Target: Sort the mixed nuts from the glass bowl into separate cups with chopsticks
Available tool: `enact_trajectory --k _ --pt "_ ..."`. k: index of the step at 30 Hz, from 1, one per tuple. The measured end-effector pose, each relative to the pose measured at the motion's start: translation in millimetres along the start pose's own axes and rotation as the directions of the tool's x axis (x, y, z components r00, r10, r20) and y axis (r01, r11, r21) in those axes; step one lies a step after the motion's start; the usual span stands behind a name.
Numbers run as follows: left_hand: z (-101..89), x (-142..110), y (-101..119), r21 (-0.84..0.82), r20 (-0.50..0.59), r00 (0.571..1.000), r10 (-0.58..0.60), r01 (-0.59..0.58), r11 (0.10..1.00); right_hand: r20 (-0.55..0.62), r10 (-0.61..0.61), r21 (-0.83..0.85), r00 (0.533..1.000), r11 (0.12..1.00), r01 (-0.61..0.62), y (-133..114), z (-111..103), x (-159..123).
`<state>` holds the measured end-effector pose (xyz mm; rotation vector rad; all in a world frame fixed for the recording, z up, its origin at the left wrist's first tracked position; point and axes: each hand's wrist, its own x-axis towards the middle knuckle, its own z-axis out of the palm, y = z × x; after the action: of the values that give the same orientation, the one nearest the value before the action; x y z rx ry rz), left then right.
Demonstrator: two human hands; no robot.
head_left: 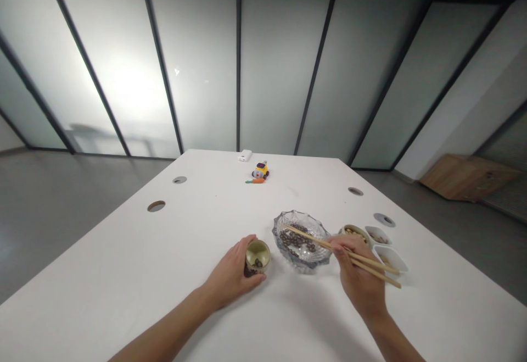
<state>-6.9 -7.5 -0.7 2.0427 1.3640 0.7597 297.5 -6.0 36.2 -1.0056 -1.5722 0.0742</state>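
My left hand (229, 275) is wrapped round a small greenish cup (258, 254) on the white table (164, 274); a few dark beans lie inside the cup. My right hand (359, 277) grips a pair of wooden chopsticks (329, 246). Their tips reach into a clear glass bowl (302, 238) holding several dark beans, which stands between the two hands.
Behind my right hand stand a small round cup (354, 232) and two white rectangular dishes (377, 235) (391, 257) with light contents. At the table's far end are a small toy (260, 172) and a white box (244, 156). Cable holes (156, 206) dot both sides of the table.
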Motion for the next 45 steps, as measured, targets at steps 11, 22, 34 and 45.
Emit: enact_trajectory --k 11,22,34,45 --pt "2.7 1.3 -7.2 -0.016 -0.005 0.999 0.034 -0.034 0.999 0.152 -0.026 -0.123 0.988 0.991 0.045 18.4 4.8 0.9" --pt "3.1 1.0 -6.8 -0.001 0.01 1.0 0.021 -0.021 1.0 0.178 -0.135 -0.095 0.975 0.984 0.153 20.2 6.6 -0.6" --pt "1.0 1.4 -3.9 0.006 0.015 1.0 0.01 -0.01 1.0 -0.074 -0.036 -0.121 0.997 0.992 0.027 17.5 -1.2 3.5" --pt "1.9 1.7 -3.9 -0.004 0.005 1.0 0.014 -0.014 1.0 -0.07 0.067 0.089 0.995 0.994 -0.061 -2.3 0.3 1.2"
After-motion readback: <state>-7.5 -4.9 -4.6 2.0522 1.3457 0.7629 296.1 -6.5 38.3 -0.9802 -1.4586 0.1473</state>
